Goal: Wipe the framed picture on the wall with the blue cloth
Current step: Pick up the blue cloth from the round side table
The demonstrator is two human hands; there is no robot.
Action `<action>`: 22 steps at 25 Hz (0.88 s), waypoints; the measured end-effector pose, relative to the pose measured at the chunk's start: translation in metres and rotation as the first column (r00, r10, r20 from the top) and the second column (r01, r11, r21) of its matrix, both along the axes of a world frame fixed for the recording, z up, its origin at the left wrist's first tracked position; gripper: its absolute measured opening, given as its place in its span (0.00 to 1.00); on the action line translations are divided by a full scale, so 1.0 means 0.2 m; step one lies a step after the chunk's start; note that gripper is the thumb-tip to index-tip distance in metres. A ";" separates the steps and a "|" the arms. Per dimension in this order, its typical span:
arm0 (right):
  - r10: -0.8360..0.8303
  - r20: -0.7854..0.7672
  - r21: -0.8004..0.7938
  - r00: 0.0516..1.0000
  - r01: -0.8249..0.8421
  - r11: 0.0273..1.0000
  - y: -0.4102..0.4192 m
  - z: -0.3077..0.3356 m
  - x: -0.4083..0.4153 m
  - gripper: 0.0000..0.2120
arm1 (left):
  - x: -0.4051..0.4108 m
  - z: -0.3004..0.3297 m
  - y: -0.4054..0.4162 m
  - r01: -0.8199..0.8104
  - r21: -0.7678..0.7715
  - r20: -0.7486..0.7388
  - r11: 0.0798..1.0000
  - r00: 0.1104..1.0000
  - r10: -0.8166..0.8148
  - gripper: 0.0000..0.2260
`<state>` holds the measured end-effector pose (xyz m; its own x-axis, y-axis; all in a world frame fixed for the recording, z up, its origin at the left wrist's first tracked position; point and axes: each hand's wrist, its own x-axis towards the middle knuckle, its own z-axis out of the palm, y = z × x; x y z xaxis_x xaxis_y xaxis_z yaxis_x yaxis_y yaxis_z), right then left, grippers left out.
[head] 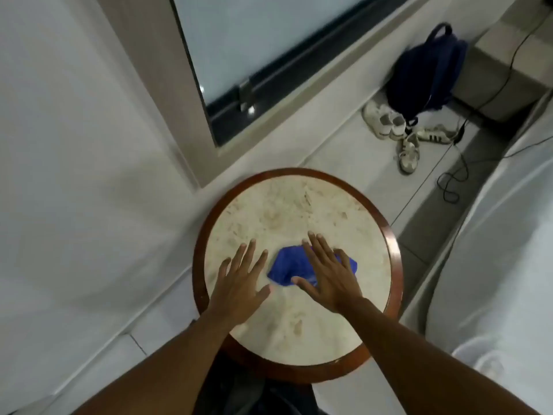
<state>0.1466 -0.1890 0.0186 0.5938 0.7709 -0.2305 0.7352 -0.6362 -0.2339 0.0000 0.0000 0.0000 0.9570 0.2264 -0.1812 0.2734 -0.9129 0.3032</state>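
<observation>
A crumpled blue cloth (285, 266) lies on a round table with a pale stone top and a dark wooden rim (392, 232). My right hand (329, 274) is spread flat over the cloth, fingers apart, covering its right half. Just left of the cloth, my left hand (239, 280) hovers over or rests on the tabletop, open and holding nothing. No framed picture is visible in this view.
A white wall fills the left side. A glass door with a dark frame (248, 85) stands beyond the table. On the floor to the far right are a dark blue backpack (425, 73), several white shoes (389, 121) and a black cable (454, 175). White bedding (493, 265) lies at right.
</observation>
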 end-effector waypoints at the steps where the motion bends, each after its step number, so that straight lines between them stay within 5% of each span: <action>1: -0.006 -0.004 -0.028 1.000 0.006 1.000 0.01 -0.13 0.01 0.40 | 0.05 -0.11 -0.02 0.017 -0.011 -0.005 1.000 1.000 -0.017 0.33; 5: -0.228 0.031 -0.054 0.973 0.230 0.972 0.10 -0.59 0.03 0.38 | 0.22 -0.53 -0.10 0.013 -0.020 -0.023 1.000 1.000 -0.013 0.27; 11: -0.353 0.133 0.212 0.926 0.321 0.923 0.13 -0.83 -0.05 0.26 | 0.22 -0.78 -0.15 0.058 0.155 0.048 0.986 0.997 -0.066 0.26; 18: -0.326 -0.042 0.271 0.944 0.325 0.906 0.17 -0.58 -0.11 0.23 | 0.23 -0.48 -0.16 0.070 0.154 -0.035 0.986 0.997 -0.065 0.28; 22: -0.287 -0.041 0.397 0.957 0.279 0.875 0.26 -0.09 -0.24 0.23 | 0.11 -0.01 -0.06 0.049 0.215 0.068 0.975 0.996 -0.065 0.27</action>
